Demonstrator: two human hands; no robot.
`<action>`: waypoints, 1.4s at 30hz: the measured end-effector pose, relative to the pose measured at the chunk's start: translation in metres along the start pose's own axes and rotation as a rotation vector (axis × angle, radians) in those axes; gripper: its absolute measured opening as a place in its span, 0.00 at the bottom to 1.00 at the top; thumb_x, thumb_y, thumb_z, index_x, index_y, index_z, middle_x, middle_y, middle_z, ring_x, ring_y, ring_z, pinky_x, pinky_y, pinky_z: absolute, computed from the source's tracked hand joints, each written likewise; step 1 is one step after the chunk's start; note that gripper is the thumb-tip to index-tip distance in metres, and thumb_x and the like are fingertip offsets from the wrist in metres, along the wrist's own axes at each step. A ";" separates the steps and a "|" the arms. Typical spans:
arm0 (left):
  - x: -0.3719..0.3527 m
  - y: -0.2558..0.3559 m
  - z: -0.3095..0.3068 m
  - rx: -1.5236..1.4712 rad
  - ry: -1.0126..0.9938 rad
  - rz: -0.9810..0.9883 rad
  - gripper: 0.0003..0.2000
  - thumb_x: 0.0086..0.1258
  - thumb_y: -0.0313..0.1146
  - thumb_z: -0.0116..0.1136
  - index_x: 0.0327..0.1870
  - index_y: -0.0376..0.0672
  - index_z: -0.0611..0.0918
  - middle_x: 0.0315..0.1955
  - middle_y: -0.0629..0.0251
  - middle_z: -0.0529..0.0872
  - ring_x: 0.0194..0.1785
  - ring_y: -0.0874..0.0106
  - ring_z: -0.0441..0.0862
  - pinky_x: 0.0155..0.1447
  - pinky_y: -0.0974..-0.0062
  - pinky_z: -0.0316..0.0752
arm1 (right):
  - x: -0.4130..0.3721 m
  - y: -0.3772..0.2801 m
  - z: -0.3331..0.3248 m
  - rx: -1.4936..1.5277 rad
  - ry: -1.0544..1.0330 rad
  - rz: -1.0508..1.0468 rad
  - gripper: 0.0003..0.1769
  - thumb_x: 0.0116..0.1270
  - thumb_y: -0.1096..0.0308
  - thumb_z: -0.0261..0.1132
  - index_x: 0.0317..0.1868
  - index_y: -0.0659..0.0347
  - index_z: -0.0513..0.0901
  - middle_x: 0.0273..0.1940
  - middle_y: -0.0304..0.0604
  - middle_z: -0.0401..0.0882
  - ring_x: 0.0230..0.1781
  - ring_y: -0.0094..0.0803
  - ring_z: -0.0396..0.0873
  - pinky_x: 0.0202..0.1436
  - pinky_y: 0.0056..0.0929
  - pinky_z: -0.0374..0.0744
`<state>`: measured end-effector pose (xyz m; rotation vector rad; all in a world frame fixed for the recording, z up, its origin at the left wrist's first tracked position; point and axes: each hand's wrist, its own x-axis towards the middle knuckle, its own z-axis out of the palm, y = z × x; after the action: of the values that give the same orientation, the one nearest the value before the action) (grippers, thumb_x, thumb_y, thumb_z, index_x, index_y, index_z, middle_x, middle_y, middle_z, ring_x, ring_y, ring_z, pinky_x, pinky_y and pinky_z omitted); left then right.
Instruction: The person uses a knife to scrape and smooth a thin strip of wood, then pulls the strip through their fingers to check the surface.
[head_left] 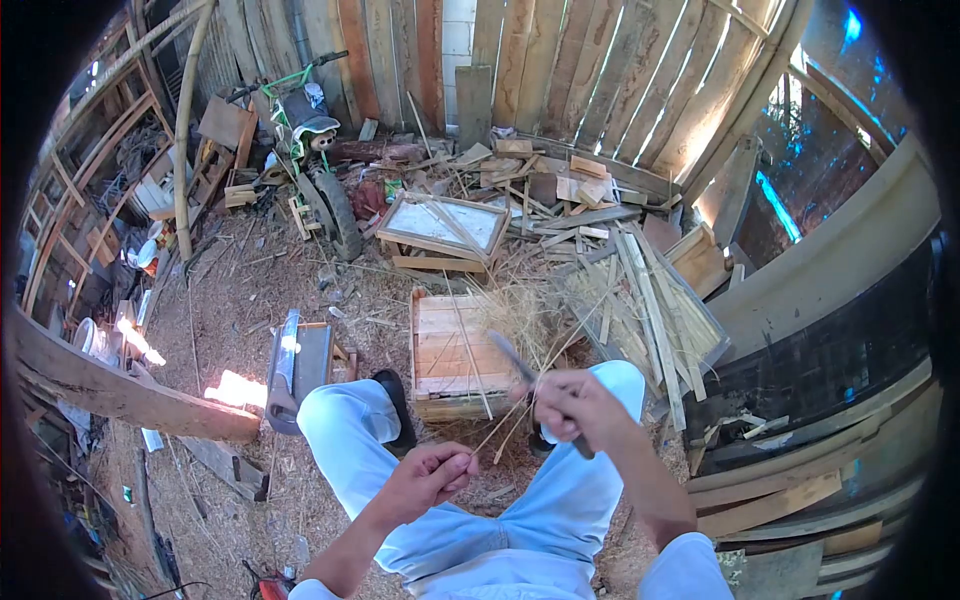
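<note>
Knife pointing up-left, thin sticks slanting up-right

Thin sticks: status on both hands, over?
Left hand shut on thin pale wooden sticks. Right hand shut on grey-bladed knife, blade across sticks. Slatted wooden crate ahead, not touching.

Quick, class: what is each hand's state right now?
Left hand: closed on thin strips.
Right hand: closed on a knife.

No legible text — anywhere.
</note>
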<state>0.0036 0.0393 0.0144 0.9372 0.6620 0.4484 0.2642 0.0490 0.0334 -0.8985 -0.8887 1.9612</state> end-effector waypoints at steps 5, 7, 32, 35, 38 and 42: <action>-0.012 -0.007 -0.014 0.047 0.015 -0.098 0.11 0.75 0.37 0.48 0.39 0.40 0.78 0.21 0.78 0.69 0.22 0.88 0.59 0.23 0.89 0.53 | -0.007 -0.033 -0.046 0.044 0.250 -0.132 0.18 0.72 0.63 0.55 0.53 0.69 0.74 0.21 0.30 0.65 0.14 0.12 0.58 0.14 0.12 0.56; -0.016 -0.013 -0.024 0.056 0.017 -0.092 0.11 0.75 0.38 0.48 0.39 0.40 0.78 0.22 0.78 0.70 0.22 0.88 0.59 0.23 0.89 0.53 | -0.009 -0.041 -0.062 0.046 0.246 -0.150 0.17 0.72 0.63 0.55 0.53 0.69 0.74 0.21 0.30 0.65 0.14 0.12 0.58 0.14 0.12 0.56; 0.043 0.004 -0.007 0.038 0.250 0.188 0.09 0.75 0.35 0.47 0.40 0.40 0.76 0.20 0.77 0.69 0.21 0.87 0.61 0.23 0.87 0.54 | 0.023 0.007 0.016 -0.208 0.001 -0.057 0.25 0.74 0.60 0.52 0.66 0.62 0.65 0.21 0.34 0.71 0.14 0.13 0.59 0.16 0.12 0.58; 0.047 0.002 0.003 0.126 0.268 0.265 0.08 0.75 0.32 0.47 0.42 0.37 0.77 0.22 0.75 0.73 0.24 0.86 0.65 0.26 0.86 0.60 | 0.031 0.023 0.022 -0.184 -0.127 -0.003 0.21 0.74 0.61 0.53 0.60 0.66 0.71 0.24 0.34 0.73 0.15 0.13 0.61 0.17 0.13 0.60; 0.039 0.007 0.008 0.213 0.274 0.275 0.08 0.75 0.30 0.47 0.42 0.36 0.77 0.24 0.74 0.75 0.26 0.86 0.68 0.29 0.86 0.63 | 0.027 0.018 0.017 -0.256 -0.093 -0.028 0.21 0.73 0.62 0.54 0.60 0.68 0.72 0.22 0.33 0.70 0.15 0.13 0.60 0.17 0.13 0.59; 0.028 0.008 0.009 0.402 0.271 0.322 0.08 0.75 0.31 0.47 0.40 0.35 0.77 0.27 0.72 0.77 0.28 0.85 0.70 0.31 0.85 0.66 | 0.013 -0.004 0.006 -0.089 -0.011 0.005 0.21 0.72 0.63 0.56 0.59 0.69 0.72 0.21 0.32 0.69 0.15 0.13 0.60 0.17 0.14 0.59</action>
<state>0.0291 0.0558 0.0160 1.3889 0.8698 0.7540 0.2544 0.0603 0.0361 -0.9426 -0.9876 1.9449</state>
